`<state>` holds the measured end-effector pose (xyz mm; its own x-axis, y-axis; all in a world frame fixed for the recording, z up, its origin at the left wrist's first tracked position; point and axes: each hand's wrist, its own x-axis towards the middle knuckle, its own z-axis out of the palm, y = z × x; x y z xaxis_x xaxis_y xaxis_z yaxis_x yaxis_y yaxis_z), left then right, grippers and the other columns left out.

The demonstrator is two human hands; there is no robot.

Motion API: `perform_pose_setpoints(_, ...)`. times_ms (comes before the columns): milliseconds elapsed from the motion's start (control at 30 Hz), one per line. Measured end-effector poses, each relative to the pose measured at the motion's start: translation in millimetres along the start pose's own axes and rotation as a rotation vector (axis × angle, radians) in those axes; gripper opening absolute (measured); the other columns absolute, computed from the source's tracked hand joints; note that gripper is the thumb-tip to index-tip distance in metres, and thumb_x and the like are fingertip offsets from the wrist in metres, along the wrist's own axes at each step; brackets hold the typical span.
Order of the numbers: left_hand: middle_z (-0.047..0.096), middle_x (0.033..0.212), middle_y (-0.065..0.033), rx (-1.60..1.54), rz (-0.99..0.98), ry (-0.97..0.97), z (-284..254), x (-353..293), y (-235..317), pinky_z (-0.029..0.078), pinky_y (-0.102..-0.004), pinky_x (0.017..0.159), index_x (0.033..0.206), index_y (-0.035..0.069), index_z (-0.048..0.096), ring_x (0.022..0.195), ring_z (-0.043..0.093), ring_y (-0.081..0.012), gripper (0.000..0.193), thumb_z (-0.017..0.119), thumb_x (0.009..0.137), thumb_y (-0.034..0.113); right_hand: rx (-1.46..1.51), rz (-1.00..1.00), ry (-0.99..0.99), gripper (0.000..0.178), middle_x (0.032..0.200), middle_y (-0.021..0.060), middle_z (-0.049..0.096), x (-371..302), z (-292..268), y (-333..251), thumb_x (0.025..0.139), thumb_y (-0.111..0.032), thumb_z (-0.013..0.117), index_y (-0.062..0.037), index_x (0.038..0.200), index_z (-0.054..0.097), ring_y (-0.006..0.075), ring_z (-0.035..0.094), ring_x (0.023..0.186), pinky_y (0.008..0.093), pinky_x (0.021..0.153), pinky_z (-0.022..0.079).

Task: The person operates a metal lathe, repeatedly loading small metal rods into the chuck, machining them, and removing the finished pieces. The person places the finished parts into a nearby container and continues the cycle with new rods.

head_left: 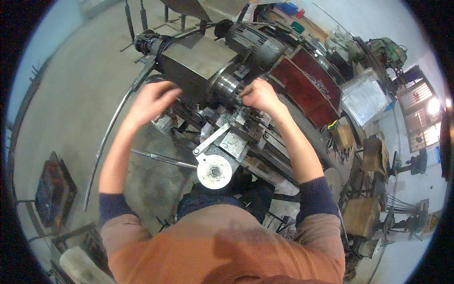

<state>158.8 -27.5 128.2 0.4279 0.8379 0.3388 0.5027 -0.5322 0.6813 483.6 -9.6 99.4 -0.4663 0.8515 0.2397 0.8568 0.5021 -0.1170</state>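
Note:
My right hand (pixel 261 97) is closed at the face of the lathe chuck (pixel 227 86), its fingertips pinched together. Whatever those fingers hold is too small or too hidden to name. Off to the left, beside the grey headstock (pixel 198 53), my left hand (pixel 155 100) hangs in the air with loosely bent fingers slightly apart and nothing visible in them. Below the chuck sits the tool slide with a flat metal lever (pixel 212 139). Nearest my body is a round pale handwheel (pixel 214 172), with a long rod handle (pixel 163 158) reaching left.
An electric motor (pixel 255 45) stands behind the headstock. A long bent metal bar (pixel 108 130) slants down on the left. To the right are a red metal tray (pixel 307 85) with shavings, a silvery sheet (pixel 365 97) and cardboard boxes (pixel 362 217). A dark box-like object (pixel 56 191) lies at far left.

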Motion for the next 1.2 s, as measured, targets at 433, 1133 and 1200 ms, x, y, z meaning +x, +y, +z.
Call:
perform_pose_setpoints(433, 0.061, 0.071, -0.0157, 0.458, -0.625, 0.119, -84, -139, -140, 0.046, -0.041, 0.064, 0.094, 0.005, 0.061, 0.071, 0.059, -0.0347, 0.033, 0.05, 0.085, 0.035, 0.07, 0.271, -0.142, 0.018, 0.066, 0.0152, 0.061, 33, 22, -12, 0.055, -0.024, 0.059, -0.0084, 0.062, 0.066, 0.0325, 0.06, 0.067, 0.0402, 0.065, 0.049)
perform_pose_setpoints(1133, 0.061, 0.086, -0.0144, 0.811, -0.123, 0.42, -120, -48, -256, 0.048, -0.0383, 0.07, 0.101, 0.008, 0.058, 0.08, 0.059, -0.0306, 0.03, 0.055, 0.072, 0.008, 0.201, 0.235, 0.131, 0.029, 0.09, 0.016, 0.063, 4, -10, -5, 0.057, -0.017, 0.06, -0.0068, 0.083, 0.068, 0.0305, 0.059, 0.084, 0.0334, 0.076, 0.047)
perform_pose_setpoints(1200, 0.06, 0.092, -0.0157, 0.655, -0.168, 0.406, -69, -34, -242, 0.047, -0.0381, 0.072, 0.106, 0.009, 0.057, 0.084, 0.058, -0.0311, 0.034, 0.056, 0.072, 0.011, 0.221, 0.347, 0.201, 0.035, 0.105, 0.0168, 0.06, -26, -41, 1, 0.058, -0.011, 0.057, -0.0058, 0.091, 0.067, 0.03, 0.058, 0.094, 0.0337, 0.082, 0.044)
